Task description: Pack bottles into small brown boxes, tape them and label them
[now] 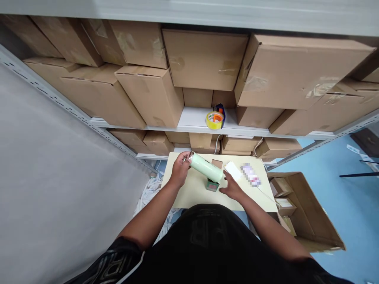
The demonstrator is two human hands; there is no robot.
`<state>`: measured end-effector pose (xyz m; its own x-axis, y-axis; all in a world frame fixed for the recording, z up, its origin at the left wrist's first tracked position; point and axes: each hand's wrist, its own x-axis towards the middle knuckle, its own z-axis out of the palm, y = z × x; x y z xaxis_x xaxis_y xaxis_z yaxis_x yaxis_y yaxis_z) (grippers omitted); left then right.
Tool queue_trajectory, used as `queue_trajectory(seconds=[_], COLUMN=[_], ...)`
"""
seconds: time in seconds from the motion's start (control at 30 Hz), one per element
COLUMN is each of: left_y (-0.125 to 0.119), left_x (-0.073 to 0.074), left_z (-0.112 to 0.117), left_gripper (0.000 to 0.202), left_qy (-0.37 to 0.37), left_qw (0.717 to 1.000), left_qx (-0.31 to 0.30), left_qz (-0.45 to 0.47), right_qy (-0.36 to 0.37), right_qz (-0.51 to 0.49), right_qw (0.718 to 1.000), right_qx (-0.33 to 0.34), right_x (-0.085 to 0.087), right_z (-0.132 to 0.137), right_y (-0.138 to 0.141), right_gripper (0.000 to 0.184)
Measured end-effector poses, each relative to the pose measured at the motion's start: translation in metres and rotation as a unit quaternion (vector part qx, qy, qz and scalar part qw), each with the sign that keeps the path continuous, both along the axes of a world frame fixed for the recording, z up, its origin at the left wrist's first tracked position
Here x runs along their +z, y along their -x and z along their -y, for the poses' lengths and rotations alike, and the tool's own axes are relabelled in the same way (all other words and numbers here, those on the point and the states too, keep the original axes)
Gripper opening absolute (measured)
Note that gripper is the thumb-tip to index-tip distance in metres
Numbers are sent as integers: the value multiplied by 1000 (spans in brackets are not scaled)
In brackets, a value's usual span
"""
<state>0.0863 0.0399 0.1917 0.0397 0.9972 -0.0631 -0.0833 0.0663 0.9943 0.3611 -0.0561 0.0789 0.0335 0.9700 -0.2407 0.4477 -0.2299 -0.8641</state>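
Observation:
My left hand grips the upper end of a pale green cylinder, a bottle or roll, held tilted over a small cream table. My right hand is at the cylinder's lower end, fingers curled near it; whether it grips the cylinder is unclear. Under that end sits a small green and red box. A white flat card or phone and a small brown square lie just beyond on the table.
Metal shelves stacked with cardboard boxes stand behind the table. A yellow tape roll with dispenser rests on the middle shelf. An open cardboard box holding smaller boxes stands on the blue floor to the right. A grey wall is on the left.

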Motion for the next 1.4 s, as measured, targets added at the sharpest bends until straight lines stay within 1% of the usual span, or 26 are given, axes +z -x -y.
queue_trajectory(seconds=[0.07,0.1,0.13,0.2,0.23,0.3,0.33,0.4,0.43,0.5,0.57,0.6,0.63,0.73,0.77,0.8,0.87,0.93,0.97,1.0,1.07,1.13,1.17,1.27,1.33,1.4], left_y=[2,1,1,-2,-4,-6,-7,-8,-8,-8,-8,-8,-8,-6,-6,-7,-9,-11,-13,-14,-17,-20,-22,-28,-32,-36], left_x=[-2,-3,-3,-3,-4,-6,-7,-11,-14,-19,-22,-22,-22,-20,-18,-17,-16,-17,-17,-18,-17,-16,-14,-9,-7,-5], left_z=[1,1,2,3,4,6,7,13,16,24,29,29,29,24,23,23,26,30,31,32,32,32,32,36,40,44], left_gripper=[43,46,48,50,52,55,57,57,57,57,55,53,50,49,50,50,51,54,55,55,52,50,50,50,50,53], left_qy=[37,46,50,51,50,48,52,76,94,123,136,138,136,119,115,114,120,124,126,126,126,129,131,134,121,105], left_qw=[998,996,994,992,990,987,985,981,979,974,972,974,976,975,973,970,971,975,977,979,982,981,978,972,975,981], left_qx=[1,-3,-10,-33,-44,-38,-23,-9,-23,-74,-104,-105,-102,-130,-146,-158,-158,-134,-122,-111,-96,-106,-121,-163,-157,-134], left_qz=[58,77,92,114,126,150,161,177,179,175,158,147,138,136,140,143,138,124,118,112,103,103,106,106,99,95], right_qy=[-6,4,26,88,111,117,101,49,22,-26,-47,-37,-11,101,124,129,88,29,13,13,52,100,115,109,77,41], right_qz=[-42,-92,-161,-304,-355,-412,-422,-411,-388,-322,-283,-295,-328,-455,-475,-478,-444,-391,-379,-385,-436,-478,-482,-455,-426,-394], right_qw=[997,991,982,947,927,903,900,908,917,941,951,949,939,884,871,869,891,916,921,918,895,872,868,884,901,918], right_qx=[-70,-95,-100,-62,-39,-30,-40,-71,-84,-104,-114,-110,-99,-41,-26,-20,-42,-81,-92,-95,-74,-39,-24,-5,-15,-30], right_x=[23,36,49,71,80,89,90,88,86,83,81,81,83,87,87,88,86,83,82,81,82,85,87,93,96,95], right_z=[8,11,13,13,12,9,7,7,8,11,14,16,18,22,23,24,26,26,26,25,24,23,23,24,24,23], right_y=[-3,0,5,24,35,57,67,82,87,95,99,100,100,101,102,103,104,104,103,101,96,90,88,82,79,75], right_gripper=[69,60,58,65,68,62,58,55,57,67,74,72,69,61,62,63,65,69,69,67,57,51,50,49,49,52])
